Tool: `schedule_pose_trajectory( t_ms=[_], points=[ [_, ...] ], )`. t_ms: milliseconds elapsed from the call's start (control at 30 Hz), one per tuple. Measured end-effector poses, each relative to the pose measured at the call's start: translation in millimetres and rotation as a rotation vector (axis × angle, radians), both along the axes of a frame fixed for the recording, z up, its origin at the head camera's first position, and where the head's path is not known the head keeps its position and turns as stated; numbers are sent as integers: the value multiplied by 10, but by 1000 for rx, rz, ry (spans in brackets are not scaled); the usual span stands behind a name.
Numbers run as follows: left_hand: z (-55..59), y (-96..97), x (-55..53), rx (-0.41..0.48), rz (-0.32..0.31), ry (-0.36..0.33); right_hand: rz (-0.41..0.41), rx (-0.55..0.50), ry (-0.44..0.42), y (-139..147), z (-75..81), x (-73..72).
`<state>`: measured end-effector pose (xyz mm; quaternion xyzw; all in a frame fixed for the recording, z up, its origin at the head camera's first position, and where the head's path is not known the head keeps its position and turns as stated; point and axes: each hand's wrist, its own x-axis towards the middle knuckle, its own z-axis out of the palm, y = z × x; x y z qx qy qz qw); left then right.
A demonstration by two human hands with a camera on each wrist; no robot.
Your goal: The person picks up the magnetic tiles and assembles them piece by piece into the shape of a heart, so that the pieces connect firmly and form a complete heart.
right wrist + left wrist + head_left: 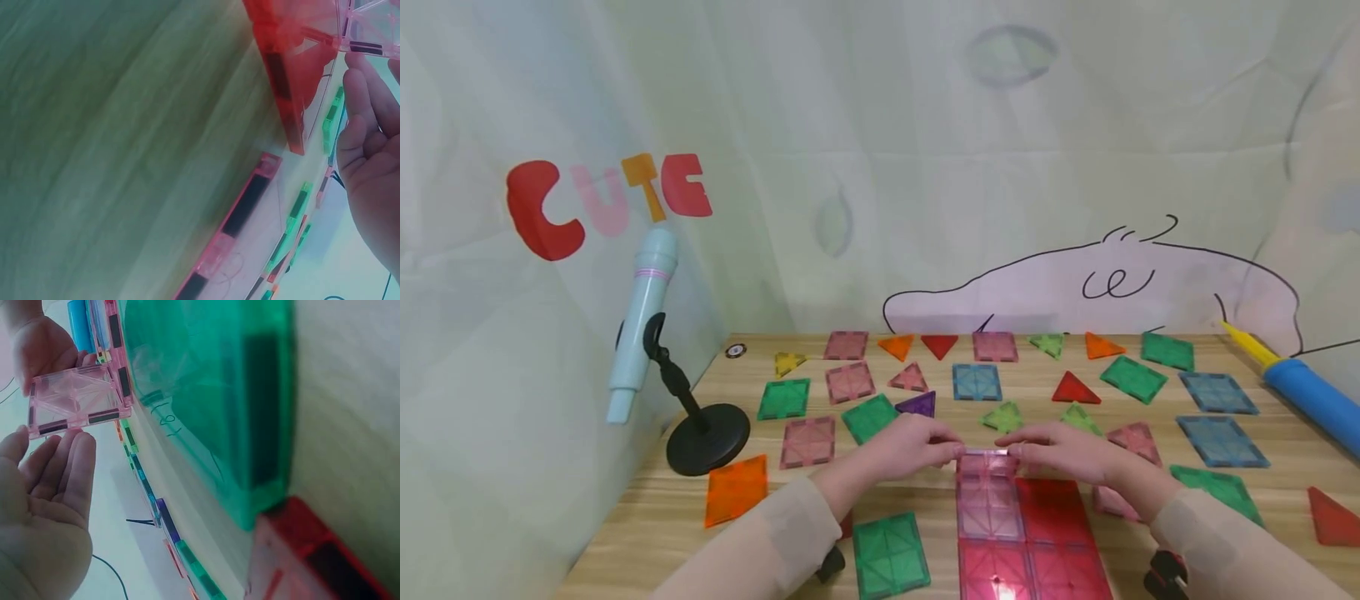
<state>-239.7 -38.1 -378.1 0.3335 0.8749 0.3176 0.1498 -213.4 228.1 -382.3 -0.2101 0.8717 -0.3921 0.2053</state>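
Observation:
A clear pink square magnetic tile [987, 464] stands upright at the far edge of a flat block of tiles. My left hand [906, 446] holds its left edge, thumb and fingertips at the upper corner. At the opposite edge my right hand [1067, 450] grips it, fingers along the side in the right wrist view. The block joins pink squares [991, 510] and red squares [1055, 510] on the table. In the left wrist view the upright tile [78, 400] meets the flat pink row at about a right angle.
Loose squares and triangles lie all round, among them a green square [891, 554], an orange square [737, 490] and a blue square [977, 382]. A toy microphone [642, 321] on a black stand [707, 437] is at left. A blue pump [1311, 400] lies at right.

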Motion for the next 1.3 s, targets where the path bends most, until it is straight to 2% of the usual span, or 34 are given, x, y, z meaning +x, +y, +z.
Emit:
schedule_pose_trajectory(
  t_ms=[133, 367, 467, 667, 967, 1033, 1100, 1233, 1300],
  points=[
    [-10, 5, 5, 2, 2, 12, -6, -11, 10, 6, -4, 13],
    [-12, -27, 41, -7, -16, 8, -20, 4, -42, 8, 17, 53],
    [-10, -30, 51, 1, -11, 21, -28, 39, -17, -1, 17, 59],
    [-36, -21, 43, 23, 48, 35, -70, 76, 43, -43, -7, 75],
    [-64, -145, 45, 43, 55, 56, -92, 10, 172, -91, 29, 106],
    [-62, -225, 56, 38, 34, 48, -96, 6, 183, -95, 30, 107],
    [-51, -321, 77, 12, -9, 9, -90, 0, 195, -95, 31, 110],
    [-31, -516, 145, -97, -150, -121, -85, -7, 210, -91, 33, 119],
    [-28, -601, 186, -162, -220, -155, -80, -13, 218, -84, 35, 122]
  ],
)
